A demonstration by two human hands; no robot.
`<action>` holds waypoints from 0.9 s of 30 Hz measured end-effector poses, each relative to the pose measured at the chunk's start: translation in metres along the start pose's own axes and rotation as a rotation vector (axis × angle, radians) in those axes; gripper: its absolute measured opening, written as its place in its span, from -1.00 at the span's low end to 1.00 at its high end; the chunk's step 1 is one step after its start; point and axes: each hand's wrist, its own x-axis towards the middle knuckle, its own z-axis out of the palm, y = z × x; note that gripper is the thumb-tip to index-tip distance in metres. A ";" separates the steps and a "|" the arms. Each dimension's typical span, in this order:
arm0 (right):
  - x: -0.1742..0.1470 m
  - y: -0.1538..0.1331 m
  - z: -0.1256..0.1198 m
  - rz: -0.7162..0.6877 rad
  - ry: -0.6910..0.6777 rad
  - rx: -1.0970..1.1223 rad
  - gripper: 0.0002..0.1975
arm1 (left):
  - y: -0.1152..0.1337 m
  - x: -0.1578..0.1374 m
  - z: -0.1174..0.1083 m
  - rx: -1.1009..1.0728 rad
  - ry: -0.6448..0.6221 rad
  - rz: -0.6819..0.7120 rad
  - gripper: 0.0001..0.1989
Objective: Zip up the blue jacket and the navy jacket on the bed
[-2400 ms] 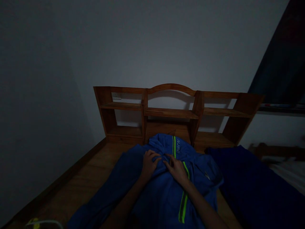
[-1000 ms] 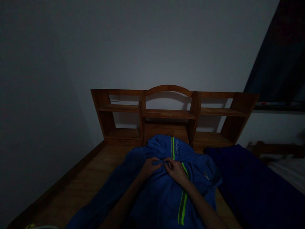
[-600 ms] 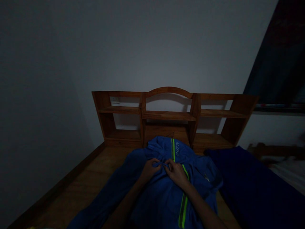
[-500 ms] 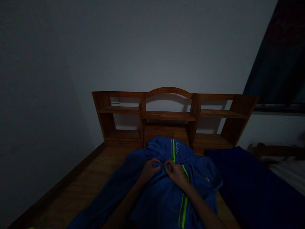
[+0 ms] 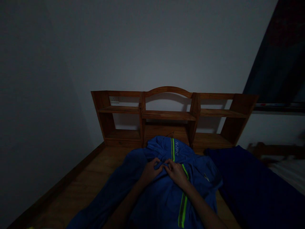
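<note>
Pinched a fold of the blue jacket near its collar with both left hand and right hand, fingers closed, on the wooden bed.

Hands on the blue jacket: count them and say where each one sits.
2. The left hand and the right hand meet at the middle of the blue jacket, just below its collar, fingers pinching the fabric together. None other shows.

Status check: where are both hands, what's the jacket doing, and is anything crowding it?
Left hand and right hand both pinching blue jacket at its chest. Jacket spread on wooden platform. Dark blue cloth lies along its right side.
</note>
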 end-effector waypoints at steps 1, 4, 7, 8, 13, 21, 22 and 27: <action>0.000 0.000 0.000 0.001 -0.002 -0.002 -0.80 | 0.000 0.000 0.000 0.001 0.003 0.009 -0.79; -0.001 0.000 -0.001 0.007 -0.012 -0.014 -0.81 | -0.003 0.002 0.000 -0.002 0.010 0.027 -0.79; -0.001 0.000 -0.002 0.014 -0.024 -0.017 -0.82 | -0.005 0.002 0.000 -0.006 0.002 0.041 -0.78; -0.001 -0.001 -0.002 0.016 -0.027 -0.014 -0.81 | -0.005 0.002 0.000 -0.007 0.002 0.042 -0.77; -0.002 -0.003 -0.004 0.020 -0.025 -0.007 -0.81 | -0.008 0.002 0.002 0.027 -0.004 0.047 -0.80; -0.002 -0.008 -0.004 0.011 -0.012 -0.023 -0.80 | -0.007 0.000 0.002 0.164 0.036 0.003 -0.76; -0.002 -0.008 -0.004 0.008 -0.010 -0.026 -0.80 | -0.006 0.000 0.002 0.174 0.041 0.001 -0.77; -0.003 -0.008 -0.003 -0.008 0.005 -0.026 -0.80 | -0.003 -0.001 0.003 0.199 0.073 -0.015 -0.78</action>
